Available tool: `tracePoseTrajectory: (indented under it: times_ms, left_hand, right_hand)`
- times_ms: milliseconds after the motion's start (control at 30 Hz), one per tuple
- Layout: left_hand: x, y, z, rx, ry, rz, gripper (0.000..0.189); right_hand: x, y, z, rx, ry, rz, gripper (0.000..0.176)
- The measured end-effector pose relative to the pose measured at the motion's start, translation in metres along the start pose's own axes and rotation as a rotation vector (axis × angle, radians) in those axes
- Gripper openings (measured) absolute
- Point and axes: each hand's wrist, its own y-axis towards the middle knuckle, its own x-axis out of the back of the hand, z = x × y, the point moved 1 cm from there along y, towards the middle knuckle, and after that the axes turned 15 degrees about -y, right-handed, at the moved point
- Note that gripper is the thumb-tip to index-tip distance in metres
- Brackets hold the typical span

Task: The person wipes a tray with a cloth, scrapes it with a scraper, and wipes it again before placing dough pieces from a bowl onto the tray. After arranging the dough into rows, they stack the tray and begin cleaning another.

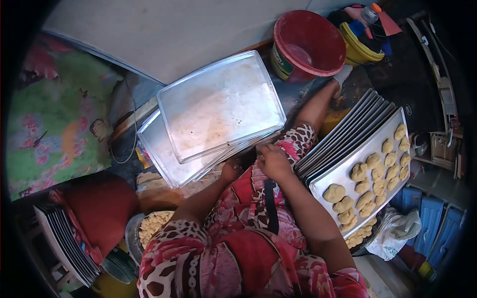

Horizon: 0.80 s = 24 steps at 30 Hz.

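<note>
Fisheye view, heavy black vignette at corners, edges bent. Soft daylight, brightest on stacked empty trays [221, 107] with mild glare; lower left dim, shadowed. Slight overall softness.

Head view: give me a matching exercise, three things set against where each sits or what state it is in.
Things:
1. red bucket
2. right tray
3. centre tray

Places or states:
a. bare, dusted with flour
b. at the top of the frame, open
c. carries dough pieces

Pairs: 1-b, 2-c, 3-a.
</note>
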Motion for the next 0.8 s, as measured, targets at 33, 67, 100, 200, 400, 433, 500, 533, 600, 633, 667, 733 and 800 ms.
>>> tracePoseTrajectory:
  times_ms: [33, 67, 100, 200, 400, 433, 500, 533, 600, 633, 667, 733, 800]
  left_hand:
    - [0.007, -0.015, -0.023, -0.114, 0.07, 0.061, 0.027]
    - [0.016, -0.03, -0.051, -0.227, 0.143, 0.12, 0.027]
    - [0.026, -0.047, -0.078, -0.227, 0.152, 0.111, 0.027]
    - [0.058, -0.089, -0.162, -0.259, 0.126, 0.004, 0.026]
    - [0.106, -0.117, -0.283, -0.292, -0.082, -0.097, 0.025]
    - [0.107, -0.118, -0.292, -0.259, -0.261, -0.066, 0.025]
    - [0.109, -0.123, -0.308, -0.228, -0.442, 0.011, 0.031]
    - [0.11, -0.122, -0.311, -0.235, -0.444, 0.014, 0.031]
    - [0.114, -0.118, -0.316, -0.161, -0.708, 0.186, 0.036]
    - [0.122, -0.11, -0.307, -0.129, -0.684, 0.175, 0.043]
    - [0.132, -0.095, -0.288, -0.142, -0.601, 0.1, 0.045]
    - [0.159, -0.061, -0.226, -0.201, -0.019, -0.095, 0.055]
    - [0.184, -0.038, -0.155, -0.241, 0.482, -0.274, 0.069]
  right_hand:
    - [0.0, -0.001, 0.001, 0.006, 0.006, -0.002, 0.048]
    - [0.0, -0.001, 0.001, 0.009, -0.003, 0.0, 0.05]
    - [-0.001, -0.001, 0.004, 0.014, -0.011, 0.002, 0.052]
    - [0.013, -0.004, 0.024, 0.183, 0.042, -0.094, 0.06]
    - [0.057, 0.002, 0.086, 0.504, 0.143, -0.012, 0.11]
    - [0.063, 0.002, 0.094, 0.511, 0.066, -0.052, 0.111]
    - [0.069, 0.004, 0.1, 0.51, -0.038, -0.128, 0.11]
    - [0.072, 0.004, 0.099, 0.51, -0.044, -0.134, 0.11]
    - [0.079, 0.003, 0.092, 0.454, 0.12, -0.105, 0.106]
    - [0.076, 0.001, 0.086, 0.41, 0.259, -0.129, 0.098]
    - [0.072, 0.001, 0.078, 0.409, 0.255, -0.131, 0.098]
    - [0.06, 0.002, 0.059, 0.051, 1.296, 0.182, 0.085]
    - [0.053, 0.005, 0.038, -0.042, 1.873, 0.316, 0.077]
